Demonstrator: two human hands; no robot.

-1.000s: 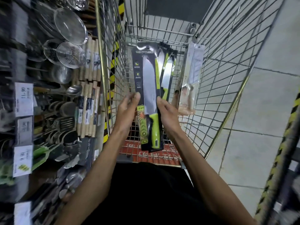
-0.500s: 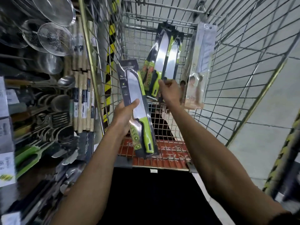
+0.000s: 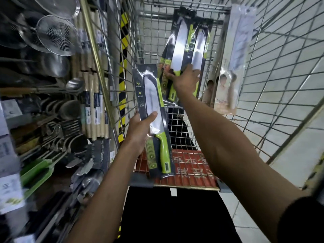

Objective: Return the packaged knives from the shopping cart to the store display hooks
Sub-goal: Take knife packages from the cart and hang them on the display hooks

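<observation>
While the wire shopping cart (image 3: pixel 273 71) fills the centre and right of the frame, its left wall runs close beside store shelves (image 3: pixel 52 102) crowded with metal strainers (image 3: pixel 56 35) and ladles, leaving only a thin gap. Pale floor tiles (image 3: pixel 298 155) lie open at the right edge, beyond the cart's right wall. At the upper centre, two packaged knives (image 3: pixel 182 42) lean upright against the cart's far end, and a paler long package (image 3: pixel 233 67) stands just beside them to the right. Lower, at centre, a third knife pack (image 3: pixel 149 92) is raised above the cart's near rim, tilted, blade up. The left hand (image 3: pixel 140 130) grips this pack at its middle, thumb across the front. The right hand (image 3: pixel 185 81) lies on the handle ends of the leaning knives, fingers spread; whether it has closed on them cannot be told.
</observation>
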